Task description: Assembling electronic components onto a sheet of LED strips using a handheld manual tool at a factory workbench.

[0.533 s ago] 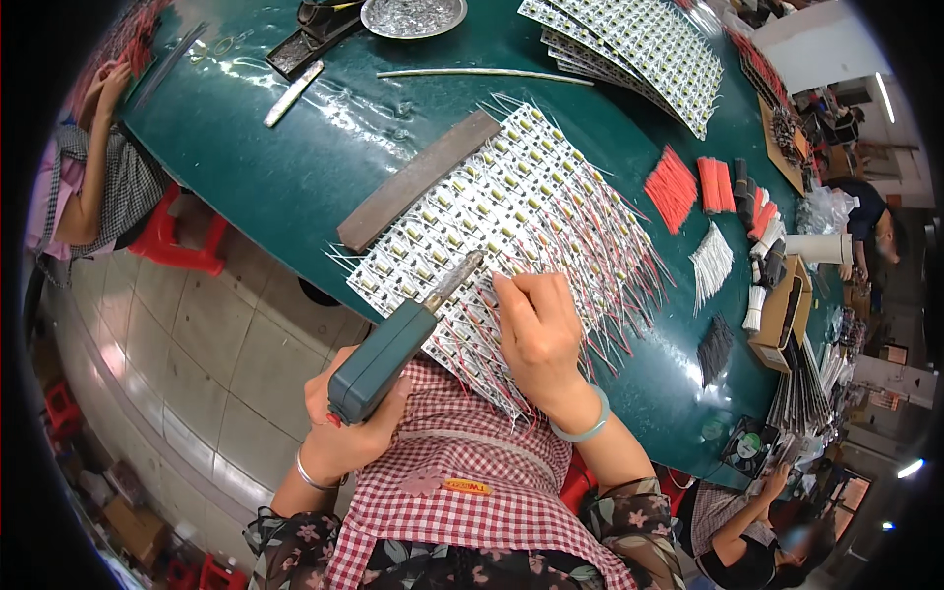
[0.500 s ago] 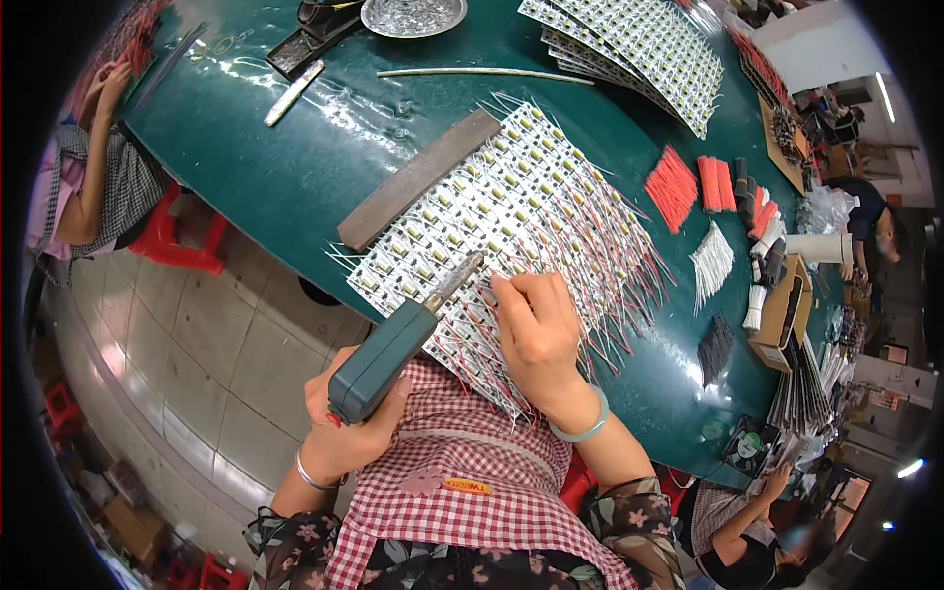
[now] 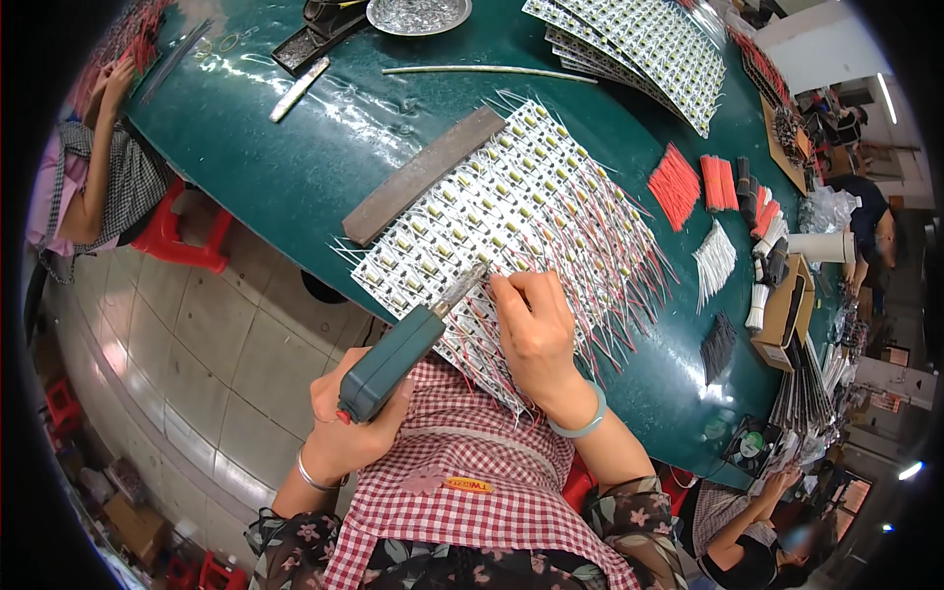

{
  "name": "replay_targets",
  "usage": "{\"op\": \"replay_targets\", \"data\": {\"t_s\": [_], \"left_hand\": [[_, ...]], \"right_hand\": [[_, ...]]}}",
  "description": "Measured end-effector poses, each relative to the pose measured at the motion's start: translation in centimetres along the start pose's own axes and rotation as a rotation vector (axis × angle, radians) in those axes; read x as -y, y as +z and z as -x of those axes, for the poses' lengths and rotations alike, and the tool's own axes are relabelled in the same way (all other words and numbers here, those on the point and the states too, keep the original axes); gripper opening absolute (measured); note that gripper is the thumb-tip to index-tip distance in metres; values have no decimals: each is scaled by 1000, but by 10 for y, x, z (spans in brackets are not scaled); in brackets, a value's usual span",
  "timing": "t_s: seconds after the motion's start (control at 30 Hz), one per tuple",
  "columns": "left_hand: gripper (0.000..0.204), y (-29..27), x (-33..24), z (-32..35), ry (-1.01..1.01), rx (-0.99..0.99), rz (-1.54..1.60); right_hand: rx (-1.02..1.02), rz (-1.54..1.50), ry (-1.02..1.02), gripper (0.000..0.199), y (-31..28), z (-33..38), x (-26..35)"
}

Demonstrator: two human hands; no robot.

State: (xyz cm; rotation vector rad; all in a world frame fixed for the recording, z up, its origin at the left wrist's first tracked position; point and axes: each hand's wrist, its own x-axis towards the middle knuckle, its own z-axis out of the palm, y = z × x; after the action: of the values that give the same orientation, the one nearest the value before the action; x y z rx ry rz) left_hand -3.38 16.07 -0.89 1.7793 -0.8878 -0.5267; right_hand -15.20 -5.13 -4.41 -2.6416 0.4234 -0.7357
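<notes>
A: What are the fingers doing at this moment?
B: The left hand, in the lower left of the centre, is clenched around the handle of a dark green soldering gun. The right hand, near the middle of the frame, has its thumb and forefinger pinched together over the panel. If a thin wire is between them, I cannot tell; it is too small.

A: And where is the panel?
B: The panel of small white circuit boards lies tilted in the centre of the frame. The metal tip of the gun is just beside the right fingertips, and many red and white wires spread over the panel's right part.

A: What is around it?
B: A brown bar lies along its upper left edge. To the right, on the green table, there are loose red wires, white wires and black wires.

A: And farther away?
B: A stack of similar panels is at the upper right, and a metal dish is at the top edge.
</notes>
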Motion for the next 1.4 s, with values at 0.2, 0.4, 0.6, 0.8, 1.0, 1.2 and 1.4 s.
{"op": "replay_targets", "data": {"t_s": [0.2,0.4,0.6,0.8,1.0,1.2,1.4], "left_hand": [[19,1,0,1,-54,-18,46],[18,-2,2,1,-17,13,-11],[20,-2,-3,4,-41,-58,59],[22,-1,0,5,12,-89,54],[23,-4,3,9,83,-105,-15],[25,-7,6,17,15,-72,37],[25,-11,-1,17,22,-24,-28]], "right_hand": [[11,20,-11,35,0,1,1],[8,50,-17,35,1,0,2],[-19,55,-7,31,1,-1,3],[-13,66,-26,34,3,0,1],[-51,38,-52,33,-2,1,10],[-26,5,-27,32,3,7,16],[-16,0,-15,33,4,9,17]]}}
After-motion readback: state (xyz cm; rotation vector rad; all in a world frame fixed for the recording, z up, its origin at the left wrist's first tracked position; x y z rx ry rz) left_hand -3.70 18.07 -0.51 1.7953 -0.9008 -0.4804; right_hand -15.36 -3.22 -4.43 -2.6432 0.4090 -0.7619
